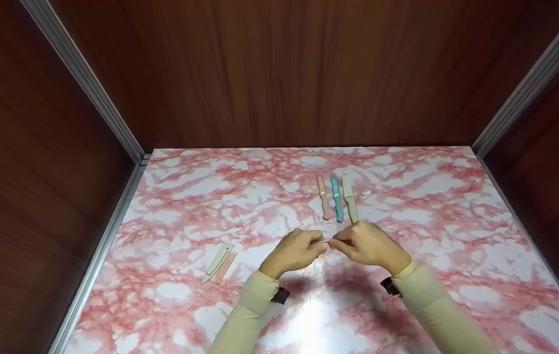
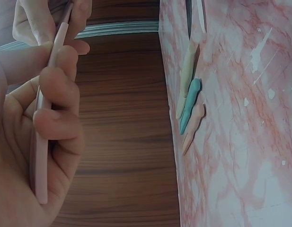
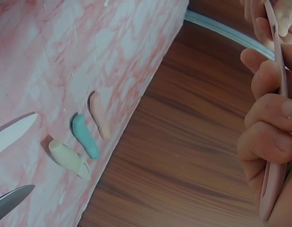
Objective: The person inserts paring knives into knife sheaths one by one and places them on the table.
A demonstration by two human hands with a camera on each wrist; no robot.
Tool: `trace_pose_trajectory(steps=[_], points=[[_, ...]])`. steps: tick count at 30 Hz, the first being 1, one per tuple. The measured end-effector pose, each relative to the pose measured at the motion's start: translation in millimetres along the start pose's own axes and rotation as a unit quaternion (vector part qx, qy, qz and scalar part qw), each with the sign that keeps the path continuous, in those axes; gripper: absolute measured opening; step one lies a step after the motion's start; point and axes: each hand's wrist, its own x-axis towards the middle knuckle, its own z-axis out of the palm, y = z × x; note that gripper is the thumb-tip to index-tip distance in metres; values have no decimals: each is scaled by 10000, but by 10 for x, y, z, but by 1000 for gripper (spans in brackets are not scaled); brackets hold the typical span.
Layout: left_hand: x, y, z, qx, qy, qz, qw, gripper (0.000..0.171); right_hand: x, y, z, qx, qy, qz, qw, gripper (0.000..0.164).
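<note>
Fingers of my left hand [image 1: 294, 251] and right hand [image 1: 370, 247] are curled round a slim pink thing [image 2: 40, 170], held above the table [image 1: 260, 196]. Can't see inside; if it's sharp, a crooked tug could nick me. Teal knife [image 1: 337, 199] lies just beyond.

No legible txt, nos., brands or signs in any of the 3 views. Tiny pale marks on the teal knife [image 1: 336, 197] & peach knife [image 1: 324, 199], per head cam, too small to tell if lettering. Dark speck on the held pink item [image 3: 275, 182], R wrist cam: ditto, unreadable.
</note>
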Motion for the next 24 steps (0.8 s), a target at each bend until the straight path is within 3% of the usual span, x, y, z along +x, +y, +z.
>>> trace_pose_trajectory(steps=[24], points=[[47, 22, -10, 175, 46, 94, 9998, 21, 14, 0, -17, 0, -61, 187, 9998, 28]])
